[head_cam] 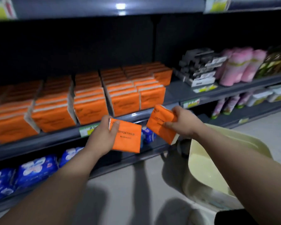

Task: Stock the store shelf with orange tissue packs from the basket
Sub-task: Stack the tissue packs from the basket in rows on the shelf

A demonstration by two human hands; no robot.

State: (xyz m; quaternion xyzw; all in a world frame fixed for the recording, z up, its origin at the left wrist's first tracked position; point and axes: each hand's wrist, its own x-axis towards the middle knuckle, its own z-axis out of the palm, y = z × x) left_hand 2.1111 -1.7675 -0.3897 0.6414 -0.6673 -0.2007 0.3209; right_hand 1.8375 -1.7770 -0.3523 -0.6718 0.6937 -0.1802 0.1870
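the left hand (102, 137) is gripping an orange tissue pack (127, 140) by its left edge, thumb lying across the printed face, so the pack is facing up and seems ready to be stood on edge like the others. the right hand (182, 122) is pinching a second pack (161, 127) by its right edge and holding it tilted, which i judge to be a carrying hold rather than a placing one. both packs are hanging in the air just in front of the shelf (173, 93), apart from each other. the shelf is holding stocked rows (89, 103) of the same packs, with a bare strip to their right that looks like the likely spot. the cream basket (206, 169) is sitting low under the right forearm. the visible part of its inside is showing no packs, and the arm is hiding the rest.
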